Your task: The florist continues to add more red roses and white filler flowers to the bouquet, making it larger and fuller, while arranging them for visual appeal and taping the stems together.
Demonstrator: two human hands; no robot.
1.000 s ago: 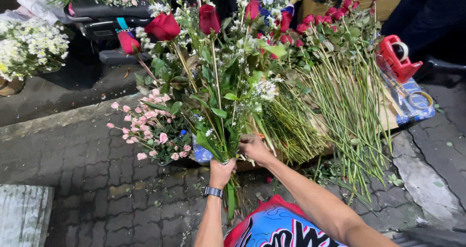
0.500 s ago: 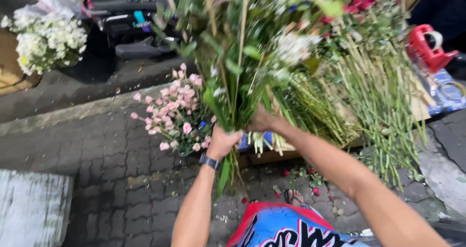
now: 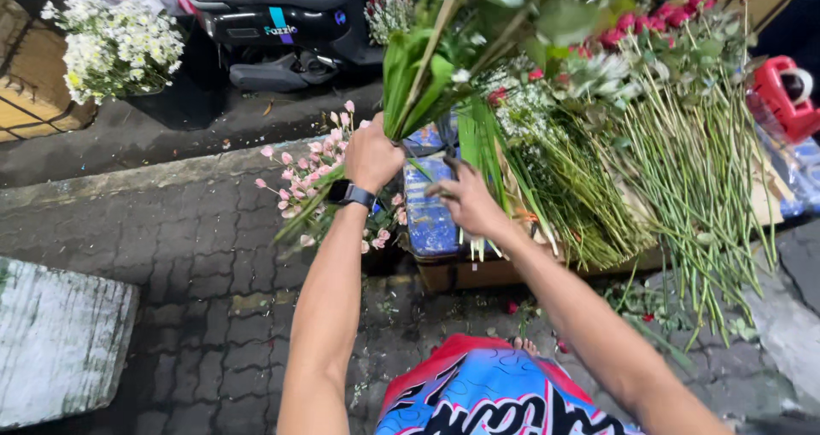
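While the left hand [image 3: 372, 155] is clenched around a bunch of green stems [image 3: 418, 85], that bunch stands nearly upright, tilted a little toward the right, its long axis running from the fist up and out of the top of the view; cut ends poke down and left below the fist, blooms are mostly out of sight above. Right hand [image 3: 468, 200] sits just beside and slightly lower, to the right of the fist, fingers spread and loose, gripping nothing I can make out; fingertips point up-left toward the base of the held stems, near but apart. Left hand is therefore the one on the bunch; right is the nearer free hand. Black wristwatch [image 3: 351, 195] on the left wrist. Behind the fist, a spray of small pink flowers [image 3: 316, 174]. Right of both hands, a heap of long-stemmed red roses [image 3: 683, 136] lies with stems fanning downward. White daisy-like flowers [image 3: 111, 46] far left; red tape dispenser [image 3: 781, 97] far right. Grey paving bricks [image 3: 171, 264] below.
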